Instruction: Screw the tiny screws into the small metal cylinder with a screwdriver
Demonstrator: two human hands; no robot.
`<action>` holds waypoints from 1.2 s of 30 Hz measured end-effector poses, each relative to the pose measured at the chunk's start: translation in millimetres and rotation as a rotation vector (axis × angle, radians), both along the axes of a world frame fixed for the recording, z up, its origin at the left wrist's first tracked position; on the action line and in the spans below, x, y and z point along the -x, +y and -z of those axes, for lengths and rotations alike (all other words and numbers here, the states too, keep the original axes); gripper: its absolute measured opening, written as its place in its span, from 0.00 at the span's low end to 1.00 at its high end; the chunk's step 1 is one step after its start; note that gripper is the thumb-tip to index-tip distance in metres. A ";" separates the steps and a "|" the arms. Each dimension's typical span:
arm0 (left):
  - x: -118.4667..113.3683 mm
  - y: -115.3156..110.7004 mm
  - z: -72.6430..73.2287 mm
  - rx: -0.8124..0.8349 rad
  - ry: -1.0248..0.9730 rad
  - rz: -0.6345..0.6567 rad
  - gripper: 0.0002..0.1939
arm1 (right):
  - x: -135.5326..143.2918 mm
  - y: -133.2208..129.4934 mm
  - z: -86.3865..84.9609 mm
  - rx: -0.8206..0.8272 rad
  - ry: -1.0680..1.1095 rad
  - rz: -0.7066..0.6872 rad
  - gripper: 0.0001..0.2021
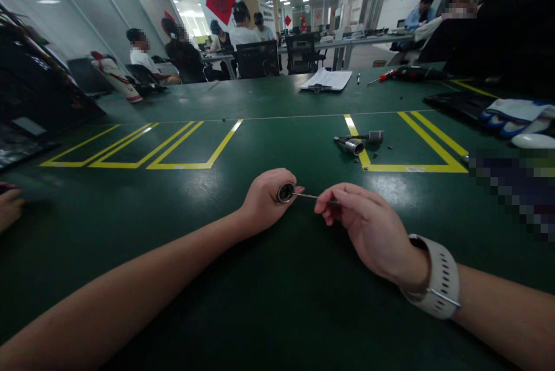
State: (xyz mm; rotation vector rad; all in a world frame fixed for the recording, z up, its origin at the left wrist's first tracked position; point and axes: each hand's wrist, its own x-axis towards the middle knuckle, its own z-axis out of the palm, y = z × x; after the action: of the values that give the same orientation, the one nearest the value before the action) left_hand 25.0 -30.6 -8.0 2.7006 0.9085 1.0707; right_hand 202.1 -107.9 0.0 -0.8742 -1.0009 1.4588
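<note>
My left hand (265,197) is closed around a small round metal part, whose ringed open end (285,192) faces me and to the right. Most of that part is hidden inside the fist. Between the fingertips of my right hand (368,218) is a thin metal rod-like tool (309,195). Its tip reaches the mouth of the metal part; how deep it goes I cannot tell. The tool's other end is covered by the fingers. A pale watch strap (437,278) circles the right wrist.
Beyond my hands lie metal cylindrical parts (375,137) and tiny loose pieces (376,155) near yellow tape (416,169). Farther back are a clipboard (327,80), a red-tipped tool (381,77) and white-blue gloves (515,117). Another person's hand (9,206) rests at the left edge.
</note>
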 end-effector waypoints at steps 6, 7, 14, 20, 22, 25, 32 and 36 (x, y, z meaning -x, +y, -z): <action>0.7 0.2 0.2 -0.005 0.076 -0.040 0.10 | 0.5 0.4 -1.7 -0.006 -0.062 -0.017 0.10; 0.8 -0.1 0.1 -0.006 0.079 -0.030 0.10 | 0.4 1.4 -2.0 0.013 -0.043 -0.020 0.10; 2.4 -0.5 -0.5 0.019 0.061 -0.006 0.11 | -2.2 5.4 1.3 0.069 0.082 -0.015 0.10; 3.6 0.0 -0.1 0.060 0.081 -0.068 0.11 | -6.4 6.8 -0.9 0.056 0.065 0.055 0.11; 3.9 -0.3 0.6 0.069 0.080 -0.094 0.10 | -7.6 8.0 -3.1 0.056 0.025 0.136 0.11; 4.1 -1.0 1.2 0.081 0.083 -0.126 0.09 | -8.4 10.0 -4.5 0.050 -0.055 0.240 0.10; 3.6 -2.3 -0.1 0.099 0.074 -0.134 0.10 | -8.0 11.8 -1.7 0.036 -0.126 0.314 0.11; 3.5 -2.8 -0.5 0.109 0.079 -0.133 0.10 | -9.8 12.0 -1.9 0.006 -0.228 0.338 0.12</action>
State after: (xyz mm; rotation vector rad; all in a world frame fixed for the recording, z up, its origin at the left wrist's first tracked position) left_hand 21.5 -33.4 -7.5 2.6422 1.1390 0.9127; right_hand 211.9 -95.9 1.9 -1.1716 -0.9591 1.0936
